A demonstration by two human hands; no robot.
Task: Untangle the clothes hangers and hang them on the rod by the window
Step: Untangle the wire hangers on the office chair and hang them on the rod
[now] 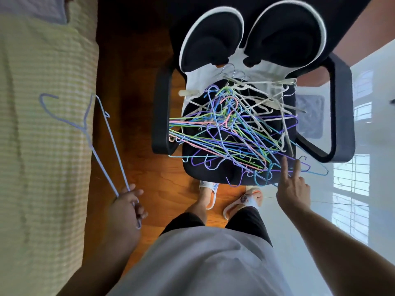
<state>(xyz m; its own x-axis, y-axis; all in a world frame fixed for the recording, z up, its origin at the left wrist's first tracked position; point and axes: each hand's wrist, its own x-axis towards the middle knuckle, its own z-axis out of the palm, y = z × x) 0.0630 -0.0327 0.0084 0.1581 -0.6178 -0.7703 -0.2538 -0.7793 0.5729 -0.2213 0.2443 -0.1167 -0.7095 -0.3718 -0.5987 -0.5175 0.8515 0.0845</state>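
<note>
Wooden floor (132,103) runs between a bed (42,146) with a pale checked cover on the left and a glossy white surface on the right. On the floor stands a black office chair (339,116), and a tangled pile of hangers (235,129) in purple, blue, green, pink and white covers its seat, some wires jutting past the seat's left and front edges. At the front right corner of the seat, the right hand (294,189) reaches with its fingers spread and straight, fingertips touching the wires. The left hand (128,208) grips one end of a lavender hanger (100,144), curled round it, holding it up over the bed's edge, well apart from the pile.
</note>
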